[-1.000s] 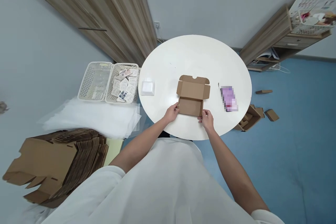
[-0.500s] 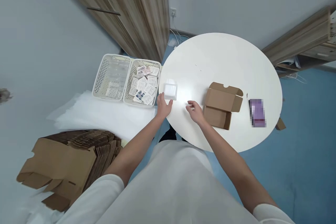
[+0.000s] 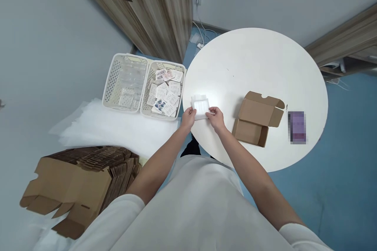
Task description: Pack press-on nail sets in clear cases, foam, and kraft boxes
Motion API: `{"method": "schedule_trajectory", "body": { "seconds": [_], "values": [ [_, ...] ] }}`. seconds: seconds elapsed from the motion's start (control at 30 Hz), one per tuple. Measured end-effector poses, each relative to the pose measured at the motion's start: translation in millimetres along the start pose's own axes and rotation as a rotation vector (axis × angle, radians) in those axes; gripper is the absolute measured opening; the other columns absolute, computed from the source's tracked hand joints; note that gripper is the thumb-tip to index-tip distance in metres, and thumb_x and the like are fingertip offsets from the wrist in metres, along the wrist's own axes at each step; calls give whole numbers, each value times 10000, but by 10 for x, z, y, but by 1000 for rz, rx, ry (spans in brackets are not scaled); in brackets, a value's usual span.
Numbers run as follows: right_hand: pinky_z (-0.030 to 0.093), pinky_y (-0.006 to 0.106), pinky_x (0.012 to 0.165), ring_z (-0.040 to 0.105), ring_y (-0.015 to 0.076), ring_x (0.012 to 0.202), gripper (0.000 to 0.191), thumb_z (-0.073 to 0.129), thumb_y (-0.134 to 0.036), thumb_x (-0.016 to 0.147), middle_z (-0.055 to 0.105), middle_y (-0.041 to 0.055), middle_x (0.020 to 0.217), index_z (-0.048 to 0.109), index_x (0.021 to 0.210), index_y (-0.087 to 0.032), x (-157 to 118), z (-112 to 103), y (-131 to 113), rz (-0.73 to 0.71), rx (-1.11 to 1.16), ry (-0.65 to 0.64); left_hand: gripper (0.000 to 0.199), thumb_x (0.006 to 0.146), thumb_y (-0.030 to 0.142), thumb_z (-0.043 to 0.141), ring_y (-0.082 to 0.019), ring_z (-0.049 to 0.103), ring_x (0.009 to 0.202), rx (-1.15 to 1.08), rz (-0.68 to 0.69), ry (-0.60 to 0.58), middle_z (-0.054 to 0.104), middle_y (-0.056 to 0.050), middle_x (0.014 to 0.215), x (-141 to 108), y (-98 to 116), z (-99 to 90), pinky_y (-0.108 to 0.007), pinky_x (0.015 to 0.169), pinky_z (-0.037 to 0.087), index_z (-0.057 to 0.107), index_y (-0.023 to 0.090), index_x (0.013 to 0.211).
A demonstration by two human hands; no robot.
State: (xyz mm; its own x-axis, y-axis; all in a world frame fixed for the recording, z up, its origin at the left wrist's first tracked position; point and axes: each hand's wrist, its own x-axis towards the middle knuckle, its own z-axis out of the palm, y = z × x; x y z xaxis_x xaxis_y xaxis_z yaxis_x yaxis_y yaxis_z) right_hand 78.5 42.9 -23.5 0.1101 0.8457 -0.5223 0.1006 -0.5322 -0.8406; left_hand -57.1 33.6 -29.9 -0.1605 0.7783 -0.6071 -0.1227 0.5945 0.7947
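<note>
A small white, translucent wrapped packet is held between both hands at the left front edge of the round white table. My left hand pinches its lower left corner. At the packet's right side, my right hand grips the edge with thumb and fingers. An open brown cardboard box lies to the right of my right hand, its lid folded back. Farther right is a purple blurred item.
Left of the table stand a basket of printed cards and a basket of clear plastic cases. Nearer are white wrapping sheets and a stack of flattened cardboard boxes. A wooden cabinet rises behind the baskets.
My right hand has moved left and closed on the packet's right side. My left hand has closed on its left corner. The view has shifted slightly.
</note>
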Motion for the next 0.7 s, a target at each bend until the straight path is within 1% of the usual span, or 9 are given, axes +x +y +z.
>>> {"method": "schedule_trajectory", "body": {
  "seconds": [0.07,0.17,0.23,0.33,0.37,0.43,0.53,0.6,0.7],
  "values": [
    [431,257,593,529,109,655,297,583,-306,607,520,28,961,477,867,-208,-122,-150,-17,-22,63,-24,323,774,334,501,-195,576,875,-48,13,-115,618,-73,983,-104,10,38,-314,724,461,558,183,1054],
    [413,243,545,520,101,597,286,574,-312,619,541,9,884,458,862,-218,-331,-452,-75,-56,108,-47,290,731,344,542,-180,580,848,-63,56,-186,632,-54,944,-289,67,188,-312,735,456,602,182,965],
    [401,240,523,502,100,556,260,557,-327,641,547,-5,798,458,855,-219,-475,-715,-96,-82,98,-29,304,710,351,566,-171,581,830,-44,95,-228,635,-49,928,-425,112,363,-308,735,452,610,182,959],
    [402,248,532,497,110,547,225,527,-347,673,546,-9,723,471,846,-215,-660,-1189,-39,-139,24,42,340,716,364,570,-155,581,778,73,168,-312,627,-51,915,-627,133,722,-291,698,456,599,182,1002],
    [409,254,550,506,114,561,223,524,-347,675,553,-5,732,476,847,-214,-705,-1356,6,-159,-16,71,349,716,360,576,-149,579,758,138,203,-314,621,-52,913,-688,118,857,-284,686,457,593,181,1016],
    [421,267,588,525,121,592,230,523,-339,672,569,6,788,479,860,-214,-765,-1674,121,-185,-113,112,376,713,335,591,-134,578,718,286,276,-273,611,-48,902,-794,58,1130,-270,670,458,568,184,1056],
    [422,277,604,535,122,596,241,504,-308,673,571,-1,822,463,897,-226,-790,-2041,298,-179,-268,114,392,724,285,584,-124,581,669,510,344,-210,609,-25,853,-901,-68,1483,-265,657,459,517,214,1104],
    [411,274,602,534,126,594,230,484,-273,681,563,-19,780,450,905,-237,-775,-2184,379,-174,-380,96,358,741,248,558,-133,588,672,646,367,-206,616,-15,826,-943,-140,1649,-271,670,457,505,223,1095],
    [387,268,590,532,145,627,212,465,-218,691,556,-19,742,443,900,-242,-725,-2263,438,-174,-553,67,343,750,200,524,-150,593,726,814,364,-183,626,-20,838,-975,-206,1792,-278,703,448,490,219,1091]
  ]
}}
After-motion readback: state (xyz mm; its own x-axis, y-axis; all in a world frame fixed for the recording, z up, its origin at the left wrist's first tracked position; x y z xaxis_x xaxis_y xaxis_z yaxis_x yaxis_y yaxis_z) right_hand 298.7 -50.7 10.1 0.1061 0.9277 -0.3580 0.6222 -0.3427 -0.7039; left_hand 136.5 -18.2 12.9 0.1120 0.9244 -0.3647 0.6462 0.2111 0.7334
